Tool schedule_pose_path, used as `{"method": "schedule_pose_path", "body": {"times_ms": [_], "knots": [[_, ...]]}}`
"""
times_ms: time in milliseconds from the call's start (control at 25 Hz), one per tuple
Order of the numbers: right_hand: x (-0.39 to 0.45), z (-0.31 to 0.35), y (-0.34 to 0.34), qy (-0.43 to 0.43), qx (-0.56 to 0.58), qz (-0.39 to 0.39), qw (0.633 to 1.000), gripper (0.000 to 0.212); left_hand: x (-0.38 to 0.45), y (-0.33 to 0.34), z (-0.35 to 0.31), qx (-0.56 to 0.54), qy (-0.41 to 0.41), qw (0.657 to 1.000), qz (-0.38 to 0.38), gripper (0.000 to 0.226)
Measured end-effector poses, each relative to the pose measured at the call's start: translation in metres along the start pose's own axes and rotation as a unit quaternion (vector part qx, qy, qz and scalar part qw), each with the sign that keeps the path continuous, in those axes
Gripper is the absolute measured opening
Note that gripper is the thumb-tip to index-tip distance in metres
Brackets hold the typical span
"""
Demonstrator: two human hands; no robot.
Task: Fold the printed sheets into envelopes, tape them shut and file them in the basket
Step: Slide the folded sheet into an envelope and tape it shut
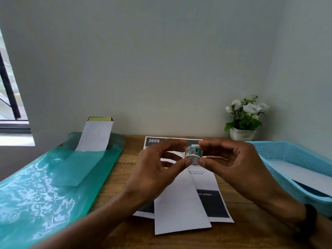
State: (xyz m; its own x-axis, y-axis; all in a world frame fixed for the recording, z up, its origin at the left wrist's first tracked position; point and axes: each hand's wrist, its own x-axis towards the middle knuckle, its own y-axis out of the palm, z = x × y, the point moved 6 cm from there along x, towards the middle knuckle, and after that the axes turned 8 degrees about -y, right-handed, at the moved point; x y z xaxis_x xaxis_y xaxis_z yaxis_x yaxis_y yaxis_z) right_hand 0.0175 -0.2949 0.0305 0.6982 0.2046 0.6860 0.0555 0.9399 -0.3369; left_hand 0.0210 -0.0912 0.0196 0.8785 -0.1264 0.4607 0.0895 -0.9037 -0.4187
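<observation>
Two hands meet above the middle of the tabletop (239, 229), and between them I hold a small roll of patterned tape (193, 152). My left hand (158, 169) curls round it from the left, thumb tip under the roll and fingers over the top; my right hand (231, 164) pinches it from the right in the same way, thumb below and fingers above. Both hands are closed on the roll, which is lifted clear of the papers beneath.

Under my hands lies a folded white sheet (179, 209), a long strip running from near me toward the wall. It rests on a printed sheet (213, 203) with dark blocks at its near and far ends and the number 2659 at the far left corner.

To the right, a light blue basket (280, 169) with perforated walls sits at the tabletop's edge, with white paper lying inside it. At the far right corner, against the wall, stands a white pot of white flowers (246, 115).

On the left a teal plastic bag (45, 191) is spread out, with a white paper strip (95, 135) rising out of it toward the wall. A window (9, 97) shows at the far left. I wear a dark band (309, 218) on my right wrist.
</observation>
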Motion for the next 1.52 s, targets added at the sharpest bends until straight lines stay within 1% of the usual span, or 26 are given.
{"method": "schedule_pose_path", "body": {"times_ms": [160, 240, 360, 480, 560, 640, 800, 880, 1000, 1080, 1160, 1240, 1320, 1400, 1520], "knots": [[-0.003, 0.001, 0.002, -0.004, -0.006, -0.003, 1.000, 0.041, -0.005, -0.010, -0.014, 0.075, 0.074, 0.992, -0.074, 0.020], [-0.005, 0.002, 0.004, -0.011, -0.019, -0.021, 1.000, 0.043, -0.007, -0.012, -0.017, 0.105, 0.100, 0.985, -0.090, 0.019], [-0.008, 0.008, 0.005, -0.034, -0.033, -0.051, 0.998, 0.049, -0.009, -0.010, -0.019, 0.127, 0.124, 0.980, -0.091, 0.020], [-0.007, 0.014, 0.003, -0.055, -0.038, -0.071, 0.995, 0.057, -0.009, -0.008, -0.021, 0.123, 0.112, 0.983, -0.080, 0.021], [-0.007, 0.019, 0.001, -0.076, -0.075, -0.075, 0.991, 0.063, -0.011, -0.006, -0.023, 0.092, 0.096, 0.988, -0.076, 0.025], [-0.010, 0.024, 0.002, -0.098, -0.135, -0.070, 0.984, 0.066, -0.013, -0.003, -0.025, 0.056, 0.080, 0.993, -0.072, 0.024], [-0.016, 0.035, 0.009, -0.157, -0.231, -0.060, 0.958, 0.062, -0.015, 0.001, -0.022, 0.015, 0.042, 0.997, -0.064, 0.023], [-0.019, 0.037, 0.012, -0.169, -0.242, -0.052, 0.954, 0.060, -0.014, 0.001, -0.017, -0.007, 0.017, 0.998, -0.058, 0.021], [-0.022, 0.037, 0.015, -0.175, -0.230, -0.033, 0.957, 0.058, -0.010, 0.004, -0.010, -0.022, -0.017, 0.999, -0.039, 0.016], [-0.021, 0.034, 0.015, -0.173, -0.242, -0.027, 0.954, 0.060, -0.010, 0.006, -0.006, -0.030, -0.031, 0.999, -0.030, 0.016], [-0.019, 0.031, 0.017, -0.183, -0.266, -0.013, 0.946, 0.063, -0.011, 0.006, -0.004, -0.012, -0.025, 0.999, -0.032, 0.015], [-0.020, 0.029, 0.019, -0.184, -0.274, 0.006, 0.944, 0.063, -0.013, 0.007, -0.007, 0.030, -0.005, 0.999, -0.035, 0.011], [-0.020, 0.027, 0.020, -0.171, -0.265, 0.023, 0.949, 0.063, -0.013, 0.006, -0.009, 0.059, 0.014, 0.997, -0.049, 0.005], [-0.019, 0.025, 0.018, -0.143, -0.252, 0.018, 0.957, 0.063, -0.011, 0.004, -0.008, 0.058, 0.010, 0.997, -0.057, 0.003], [-0.017, 0.022, 0.013, -0.099, -0.220, -0.006, 0.970, 0.058, -0.005, 0.002, 0.005, 0.001, -0.052, 0.998, -0.043, 0.006]]}}
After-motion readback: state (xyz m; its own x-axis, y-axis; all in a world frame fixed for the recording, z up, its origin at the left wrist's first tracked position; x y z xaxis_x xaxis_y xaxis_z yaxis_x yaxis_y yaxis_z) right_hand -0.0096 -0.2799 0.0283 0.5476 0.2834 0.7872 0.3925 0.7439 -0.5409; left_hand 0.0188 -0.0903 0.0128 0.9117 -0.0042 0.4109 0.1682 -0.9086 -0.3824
